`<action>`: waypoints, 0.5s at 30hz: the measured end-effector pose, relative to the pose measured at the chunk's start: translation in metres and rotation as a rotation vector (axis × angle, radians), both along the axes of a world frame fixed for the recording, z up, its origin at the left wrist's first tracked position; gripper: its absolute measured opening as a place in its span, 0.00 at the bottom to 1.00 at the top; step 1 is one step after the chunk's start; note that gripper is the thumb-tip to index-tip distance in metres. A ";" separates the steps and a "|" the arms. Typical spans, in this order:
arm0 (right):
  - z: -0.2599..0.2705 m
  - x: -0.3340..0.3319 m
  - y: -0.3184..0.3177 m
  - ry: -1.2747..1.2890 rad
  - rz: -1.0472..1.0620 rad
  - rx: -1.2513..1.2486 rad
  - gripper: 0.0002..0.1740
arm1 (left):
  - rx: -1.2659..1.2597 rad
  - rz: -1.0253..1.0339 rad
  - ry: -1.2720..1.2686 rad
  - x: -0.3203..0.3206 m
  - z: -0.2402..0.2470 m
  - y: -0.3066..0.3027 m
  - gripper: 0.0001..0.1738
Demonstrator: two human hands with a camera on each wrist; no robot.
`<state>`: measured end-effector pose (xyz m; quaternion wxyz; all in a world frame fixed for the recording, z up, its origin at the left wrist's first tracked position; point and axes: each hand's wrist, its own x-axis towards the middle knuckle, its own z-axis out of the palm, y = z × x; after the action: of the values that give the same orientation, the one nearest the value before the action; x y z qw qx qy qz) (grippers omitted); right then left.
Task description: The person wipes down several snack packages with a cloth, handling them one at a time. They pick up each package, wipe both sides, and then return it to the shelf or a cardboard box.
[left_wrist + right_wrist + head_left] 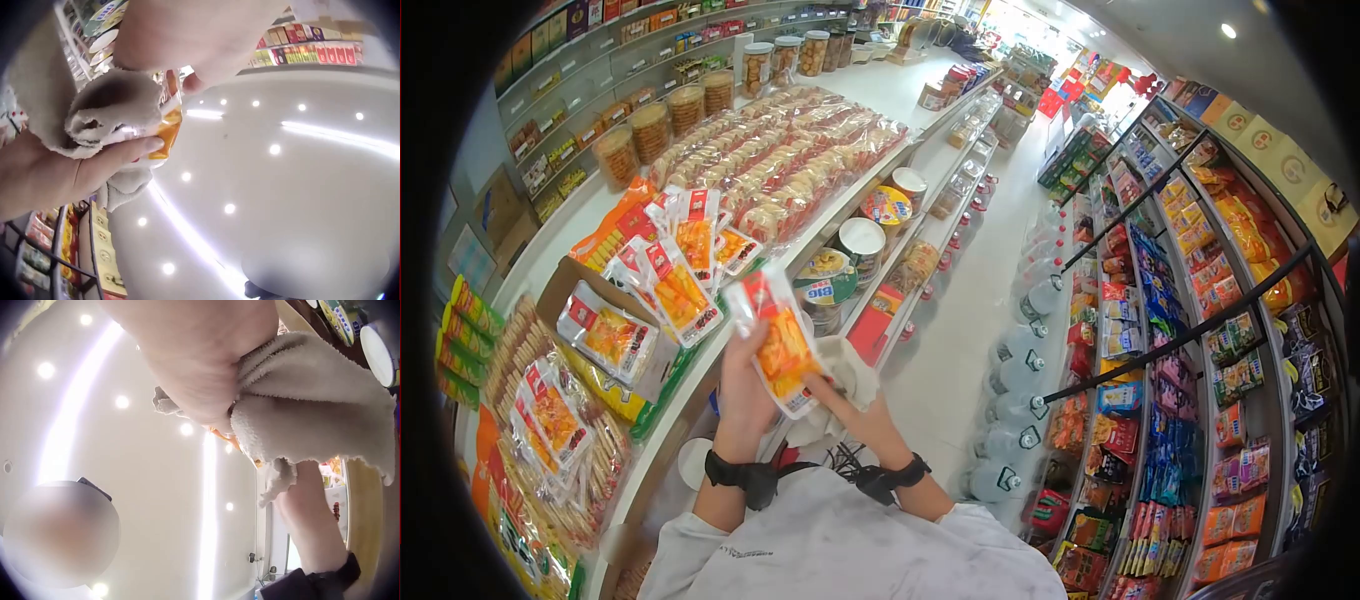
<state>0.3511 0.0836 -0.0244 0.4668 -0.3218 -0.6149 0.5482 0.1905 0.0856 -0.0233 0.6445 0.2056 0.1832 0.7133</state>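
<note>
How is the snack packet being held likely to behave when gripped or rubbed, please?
Probably light: the left hand holds the packet up by its lower end. It stands without drooping, so likely fairly stiff. Its glossy film looks slippery, so the cloth in the right hand may shift it.

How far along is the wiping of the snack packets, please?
In hand: the left hand holds one orange snack packet, the right hand holds a white cloth against it. Similar packets lie loose on the shelf; none shows whether it was wiped, so done and left cannot be separated.
</note>
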 end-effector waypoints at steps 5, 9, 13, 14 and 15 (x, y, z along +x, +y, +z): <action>-0.014 0.014 0.024 0.210 -0.370 -0.169 0.17 | -0.013 0.404 0.077 -0.015 0.007 0.000 0.23; -0.066 0.001 0.015 -0.045 -0.212 0.101 0.30 | -0.097 0.221 0.056 -0.004 0.002 0.003 0.23; -0.005 -0.034 -0.005 -0.171 -0.109 0.579 0.36 | -0.149 0.036 0.206 0.029 0.007 -0.003 0.28; 0.002 -0.034 0.001 -0.105 -0.097 0.553 0.37 | -0.132 0.059 0.291 0.032 0.012 -0.004 0.30; 0.002 -0.033 0.009 -0.100 -0.098 0.491 0.37 | -0.081 0.047 0.448 0.031 0.014 -0.002 0.30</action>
<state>0.3183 0.0927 -0.0222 0.5259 -0.2549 -0.7356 0.3426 0.2219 0.0833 -0.0090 0.5785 0.3286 0.3549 0.6569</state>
